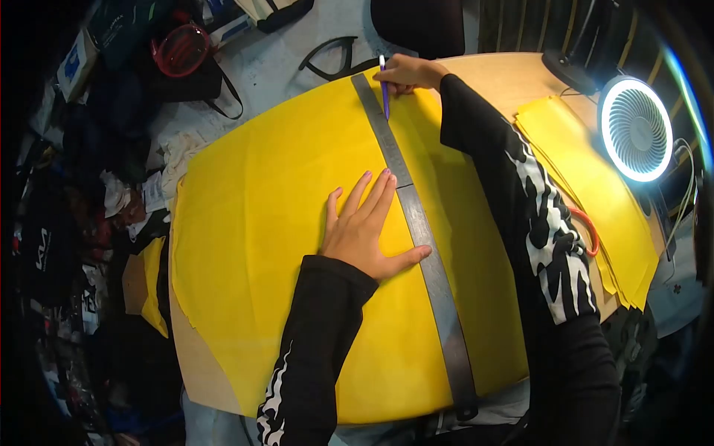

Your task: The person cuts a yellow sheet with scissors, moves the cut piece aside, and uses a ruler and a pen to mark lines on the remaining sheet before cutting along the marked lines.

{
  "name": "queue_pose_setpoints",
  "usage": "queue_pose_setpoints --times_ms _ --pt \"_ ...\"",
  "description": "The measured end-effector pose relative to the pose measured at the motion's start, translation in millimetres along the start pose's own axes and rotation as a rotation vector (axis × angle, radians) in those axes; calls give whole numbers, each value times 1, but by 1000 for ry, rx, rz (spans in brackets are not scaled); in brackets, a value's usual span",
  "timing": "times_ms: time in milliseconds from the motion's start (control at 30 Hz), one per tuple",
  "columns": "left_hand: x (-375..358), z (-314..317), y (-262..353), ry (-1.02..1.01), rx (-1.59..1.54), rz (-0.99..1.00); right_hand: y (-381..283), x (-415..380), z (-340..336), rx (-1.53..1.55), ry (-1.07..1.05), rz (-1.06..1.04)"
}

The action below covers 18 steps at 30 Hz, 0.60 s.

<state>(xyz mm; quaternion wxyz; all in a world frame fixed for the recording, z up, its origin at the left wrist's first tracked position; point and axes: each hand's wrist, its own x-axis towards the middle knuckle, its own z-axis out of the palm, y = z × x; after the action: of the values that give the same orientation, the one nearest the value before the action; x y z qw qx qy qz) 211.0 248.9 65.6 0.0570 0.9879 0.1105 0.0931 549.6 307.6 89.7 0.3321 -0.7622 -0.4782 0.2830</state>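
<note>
A large sheet of yellow fabric point(253, 223) covers most of the wooden table. Across it, from the far edge to the near edge, runs a long dark metal ruler point(439, 297). My left hand point(364, 227) lies flat with fingers spread, its thumb and fingertips on the ruler and its palm over the yellow sheet. At the ruler's far end, my right hand point(407, 73) grips a purple pen point(384, 93) with a white end. The pen points down at the ruler's right edge; whether its tip touches the sheet is hard to tell.
On the right side of the table point(506, 74) lies a stack of yellow pieces point(595, 193). A lit ring-shaped fan point(636, 128) stands beside it. Orange-red handles point(586, 229) show by my right sleeve. Cluttered bags and clothes fill the left side; a dark chair point(418, 26) stands beyond.
</note>
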Motion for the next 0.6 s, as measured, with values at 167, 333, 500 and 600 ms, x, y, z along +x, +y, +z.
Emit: queue_pose_setpoints --times_ms 167,333,500,600 --pt "1 -2 1 0 -29 1 12 34 3 -51 283 -139" --pt "2 -3 0 -14 -41 -2 17 59 16 -116 524 -216" --pt "1 -4 1 8 -63 5 21 69 20 -37 643 -153" --pt "2 -4 0 13 -69 8 24 75 24 -10 772 -201"
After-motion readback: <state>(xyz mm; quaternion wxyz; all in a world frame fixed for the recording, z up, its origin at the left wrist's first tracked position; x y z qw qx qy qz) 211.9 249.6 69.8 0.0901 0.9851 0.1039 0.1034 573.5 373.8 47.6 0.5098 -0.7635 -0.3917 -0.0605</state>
